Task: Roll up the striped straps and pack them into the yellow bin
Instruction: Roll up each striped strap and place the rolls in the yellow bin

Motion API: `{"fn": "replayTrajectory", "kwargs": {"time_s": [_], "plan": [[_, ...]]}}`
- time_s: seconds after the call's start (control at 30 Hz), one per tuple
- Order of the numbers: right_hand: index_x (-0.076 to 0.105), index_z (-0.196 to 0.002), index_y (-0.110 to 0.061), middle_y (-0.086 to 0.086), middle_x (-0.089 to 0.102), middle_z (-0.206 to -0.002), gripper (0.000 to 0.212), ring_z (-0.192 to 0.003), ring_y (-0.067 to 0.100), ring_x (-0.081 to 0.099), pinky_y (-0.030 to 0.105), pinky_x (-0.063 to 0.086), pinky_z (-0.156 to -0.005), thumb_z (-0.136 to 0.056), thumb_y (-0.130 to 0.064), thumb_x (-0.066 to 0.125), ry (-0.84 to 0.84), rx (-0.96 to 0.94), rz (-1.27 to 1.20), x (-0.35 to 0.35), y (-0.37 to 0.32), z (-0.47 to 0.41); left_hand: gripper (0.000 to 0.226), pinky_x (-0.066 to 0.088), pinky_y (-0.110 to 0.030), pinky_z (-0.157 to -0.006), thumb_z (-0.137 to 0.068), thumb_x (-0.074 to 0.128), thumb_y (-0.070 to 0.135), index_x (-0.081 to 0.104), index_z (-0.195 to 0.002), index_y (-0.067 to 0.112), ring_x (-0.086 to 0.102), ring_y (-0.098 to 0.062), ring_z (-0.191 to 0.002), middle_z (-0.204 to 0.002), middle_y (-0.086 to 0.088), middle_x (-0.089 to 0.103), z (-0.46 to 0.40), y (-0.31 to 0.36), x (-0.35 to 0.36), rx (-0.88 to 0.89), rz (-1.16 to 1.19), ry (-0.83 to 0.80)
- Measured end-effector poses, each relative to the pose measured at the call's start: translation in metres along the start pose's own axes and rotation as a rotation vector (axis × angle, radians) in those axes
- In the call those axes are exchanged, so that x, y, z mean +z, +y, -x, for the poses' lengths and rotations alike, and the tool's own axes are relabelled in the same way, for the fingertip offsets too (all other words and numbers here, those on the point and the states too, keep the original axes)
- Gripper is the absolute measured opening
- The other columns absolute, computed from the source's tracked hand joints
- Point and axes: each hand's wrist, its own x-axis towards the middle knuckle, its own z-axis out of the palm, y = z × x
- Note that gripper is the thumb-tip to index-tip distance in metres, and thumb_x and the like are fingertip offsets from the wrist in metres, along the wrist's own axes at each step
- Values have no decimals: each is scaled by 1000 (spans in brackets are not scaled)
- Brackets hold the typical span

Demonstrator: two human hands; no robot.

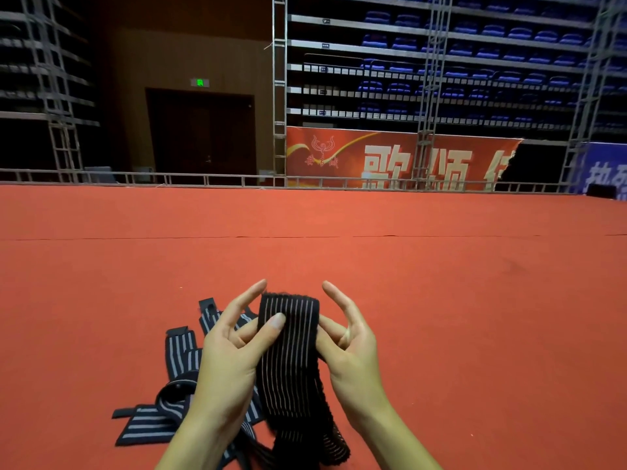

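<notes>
I see the striped strap [288,337] held upright between both hands above the red carpet [441,300]; my left hand [230,354] pinches it, thumb on its front, my right hand [353,344] grips its right edge, index finger raised; its tail hangs down; more straps [159,415] lie heaped on the carpet, lower left.

Held strap [288,351]: between the left hand [230,354] and the right hand [353,347]; its top edge up by the fingertips, its tail hanging down between the wrists
Loose straps [176,385]: left of the left hand and partly under it; heaped on the carpet [475,300], overlapping one another
Carpet: under both hands; running on ahead of them
Railing [210,180]: far beyond the hands, along the carpet's far edge
Doorway [203,134]: behind the railing, ahead and left of the hands
Banner [390,161]: behind the railing, ahead and right
Seating tiers [475,62]: above the banner
</notes>
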Motion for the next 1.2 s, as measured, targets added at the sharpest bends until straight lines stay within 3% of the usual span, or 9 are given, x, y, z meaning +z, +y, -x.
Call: {"fn": "replayTrajectory", "kwargs": {"time_s": [0.23, 0.4, 0.53, 0.6, 0.7, 0.8, 0.9, 1.03, 1.2], "plan": [[48, -151, -25, 15, 80, -119, 56, -112, 34, 77, 39, 64, -92, -103, -4, 66, 23, -17, -66, 5, 0, 1, 52, 64, -47, -87, -96, 74, 4, 63, -141, 27, 81, -38, -98, -107, -19, 82, 2, -2, 7, 9, -25, 95], [52, -149, -26, 18, 81, -108, 47, -99, 32, 80, 36, 64, -85, -104, -17, 65, 58, -36, -74, 6, -5, -1, 49, 65, -50, -87, -98, 73, 3, 64, -139, 27, 83, -34, -92, -99, -14, 84, 4, 5, 13, 60, -112, 110], [55, -146, -24, 15, 83, -105, 49, -96, 34, 81, 38, 66, -83, -102, -6, 69, 77, -101, 18, 7, -11, -3, 62, 65, -26, -76, -94, 75, -4, 60, -141, 33, 83, -17, -89, -98, -4, 84, 7, 9, 16, 123, -118, 137], [57, -145, -25, 14, 83, -105, 49, -95, 34, 81, 40, 66, -83, -102, -5, 70, 73, -119, 21, 5, -16, -5, 76, 63, -22, -75, -90, 81, 0, 55, -146, 44, 82, -19, -94, -113, -1, 81, 4, 11, 12, 163, -137, 180], [58, -145, -24, 13, 83, -108, 49, -99, 33, 81, 39, 66, -84, -101, -5, 70, 46, -122, 6, 4, -25, -9, 77, 65, -44, -89, -85, 86, 11, 55, -146, 46, 81, -26, -99, -125, -3, 77, -8, 17, 8, 142, -153, 118], [58, -145, -23, 14, 82, -110, 52, -102, 33, 80, 37, 66, -87, -99, -3, 72, 14, -139, 15, 2, -35, -18, 70, 61, -59, -98, -88, 83, 5, 58, -147, 35, 81, -35, -100, -111, -11, 81, -18, 28, 11, 194, -172, 64], [66, -138, -16, 14, 82, -109, 46, -102, 26, 80, 34, 64, -89, -96, 2, 75, 2, -212, 99, -5, -48, -34, 66, 64, -44, -94, -90, 81, 4, 58, -146, 30, 81, -28, -103, -105, -10, 83, -25, 45, 18, 295, -233, -5], [78, -105, -9, 7, 82, -98, 24, -87, 13, 76, 23, 58, -78, -93, 11, 73, -1, -334, 190, -9, -69, -52, 55, 65, -36, -94, -91, 81, 4, 64, -140, 22, 80, -24, -105, -106, -11, 82, -39, 58, 27, 384, -267, -67], [77, -103, -6, 5, 80, -94, 19, -87, 12, 76, 22, 58, -78, -94, 10, 73, -2, -392, 173, -8, -86, -62, 49, 64, -32, -92, -98, 75, 12, 59, -144, 20, 82, -22, -102, -105, -7, 84, -43, 68, 35, 382, -292, -156]]}}
